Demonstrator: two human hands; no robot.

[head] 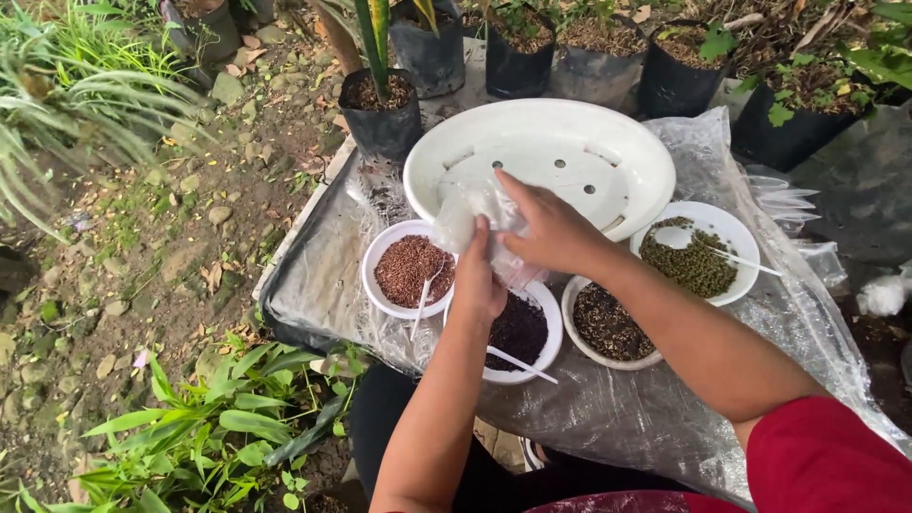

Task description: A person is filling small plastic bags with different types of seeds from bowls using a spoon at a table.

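Head view, looking down on a low surface covered with clear plastic sheeting (665, 418) outdoors. Both hands meet over the centre of the sheeting on a small clear plastic bag (465, 214), crumpled and whitish. The left hand (478, 280) comes up from below with fingers curled shut on the bag's lower part; the right hand (551, 228) reaches in from the right and pinches the bag's upper right edge between thumb and fingers. The bag's long axis runs roughly from upper left to lower right, its free end pointing away from the body toward the large white perforated dish (608, 142). The bag lies between the two hands, both touching it — neither is clearly nearer.

Directly beneath the hands sits a white bowl of black seeds (522, 332) with a white plastic spoon (522, 365) on its near rim. Just left is a white bowl of reddish-brown seeds (408, 268), also with a spoon. To the right, a bowl of dark mixed seeds (608, 323), and beyond it a bowl of green beans (698, 261) — all close together, some rims touching. Black nursery bags of soil (518, 57) line the far edge; a potted snake plant (380, 95) stands at the far left corner. Whether the bag holds anything cannot be told.
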